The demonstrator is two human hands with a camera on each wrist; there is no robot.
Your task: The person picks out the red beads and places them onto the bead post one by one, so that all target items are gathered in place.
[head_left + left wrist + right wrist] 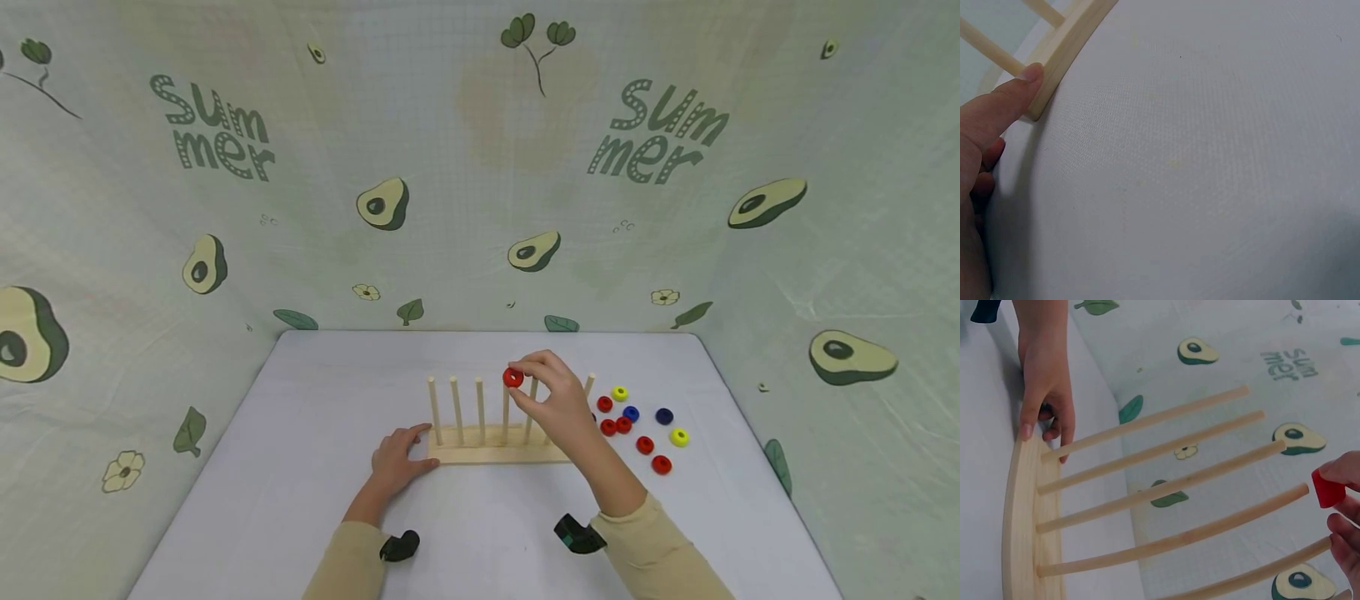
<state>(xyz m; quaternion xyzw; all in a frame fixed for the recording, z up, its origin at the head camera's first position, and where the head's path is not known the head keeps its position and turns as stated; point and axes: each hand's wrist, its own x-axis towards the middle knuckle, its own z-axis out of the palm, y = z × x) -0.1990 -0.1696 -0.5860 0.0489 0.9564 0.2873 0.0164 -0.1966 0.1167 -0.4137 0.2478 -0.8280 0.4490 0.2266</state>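
Observation:
A wooden peg rack [495,455] with a row of upright pegs stands on the table. My left hand [395,460] grips its left end, thumb at the front edge and fingers round the back. In the left wrist view the thumb [1010,94] lies on the base's corner beside an end peg. My right hand [558,404] pinches a red ring [513,377] between thumb and fingers, at the top of the fourth peg from the left. In the right wrist view the red ring [1329,489] is just off that peg's tip [1304,489]. The right forearm hides part of the rack's right side.
Loose rings lie right of the rack: several red ones [662,465], a blue one [632,413], a dark blue one [664,416] and yellow ones [679,437]. A printed cloth [465,125] hangs behind and beside the white table [345,367].

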